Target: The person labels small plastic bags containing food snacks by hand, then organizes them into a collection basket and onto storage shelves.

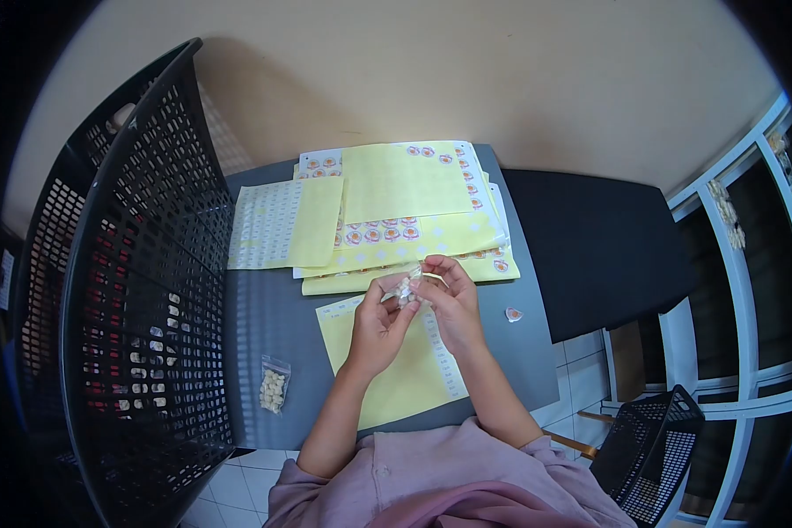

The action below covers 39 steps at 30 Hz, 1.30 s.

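Observation:
Between my two hands is a small clear plastic bag (pixel 407 289) with pale pieces in it. My left hand (pixel 381 321) pinches its lower left side, fingers closed. My right hand (pixel 451 304) grips the bag from the right, thumb and fingers bent around it. Under my hands lies a yellow label sheet (pixel 396 378) with small printed labels along its top and right edges. Another clear bag of pale pieces (pixel 274 387) lies to the left on the grey table. A single round sticker (pixel 514 314) is on the table to the right.
Sheets of round stickers (pixel 380 232) and yellow backing paper (pixel 405 180) are stacked at the back of the grey table (pixel 264 326). A tall black basket (pixel 141 264) stands at the left. On the right are a black surface (pixel 590 238), a white-framed rack (pixel 713 238) and a smaller black basket (pixel 651 449).

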### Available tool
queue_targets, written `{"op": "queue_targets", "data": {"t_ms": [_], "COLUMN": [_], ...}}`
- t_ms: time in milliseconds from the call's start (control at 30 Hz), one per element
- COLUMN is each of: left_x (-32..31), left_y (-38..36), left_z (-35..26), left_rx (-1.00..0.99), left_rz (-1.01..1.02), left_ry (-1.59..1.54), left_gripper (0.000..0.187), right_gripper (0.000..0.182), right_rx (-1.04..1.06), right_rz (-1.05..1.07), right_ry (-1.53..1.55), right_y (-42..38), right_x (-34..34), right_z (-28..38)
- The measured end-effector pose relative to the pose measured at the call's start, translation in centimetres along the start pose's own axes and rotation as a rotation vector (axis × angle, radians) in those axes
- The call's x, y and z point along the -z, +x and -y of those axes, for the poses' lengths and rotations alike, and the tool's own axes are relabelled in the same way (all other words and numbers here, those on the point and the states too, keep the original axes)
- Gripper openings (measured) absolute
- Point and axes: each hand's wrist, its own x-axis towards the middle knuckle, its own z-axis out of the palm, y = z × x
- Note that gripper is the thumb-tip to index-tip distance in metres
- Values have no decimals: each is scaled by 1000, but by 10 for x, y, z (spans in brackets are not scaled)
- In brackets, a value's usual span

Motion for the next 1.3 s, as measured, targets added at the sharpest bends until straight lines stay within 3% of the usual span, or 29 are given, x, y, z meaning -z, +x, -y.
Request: {"op": "queue_targets", "data": {"t_ms": [200,267,600,767,867,933,1033,1100,1167,1300], "left_x": [0,6,6,6,8,7,2,-5,-13,-28], "left_y": [-2,-2,0,2,1,0,-2,-1,2,6], "left_z": [-4,3,5,3,2,4,2,-6,-16,-17], "left_rx": [15,110,83,218,249,207,166,164,42,-16], "left_rz": [-30,-89,-85,-147,-112,-81,-39,-25,15,55], "left_ry": [-121,-54,12,-210,-171,-98,-61,-99,-52,97], "left_gripper": [29,24,23,24,24,24,24,24,23,23], "right_gripper": [37,37,33,29,25,26,30,36,40,39], "right_rx": [85,138,26,-64,-67,72,137,146,50,177], "right_rz": [10,26,42,50,35,123,123,96,224,254], "right_ry": [-123,-176,-102,30,23,-183,-255,-320,-316,-478], "right_y": [-4,-5,-3,1,0,-3,-4,-11,-20,-24], "right_x": [-7,-6,0,5,7,12,19,21,22,39], "right_z": [2,0,-5,-5,-2,-4,-6,6,23,36]}}
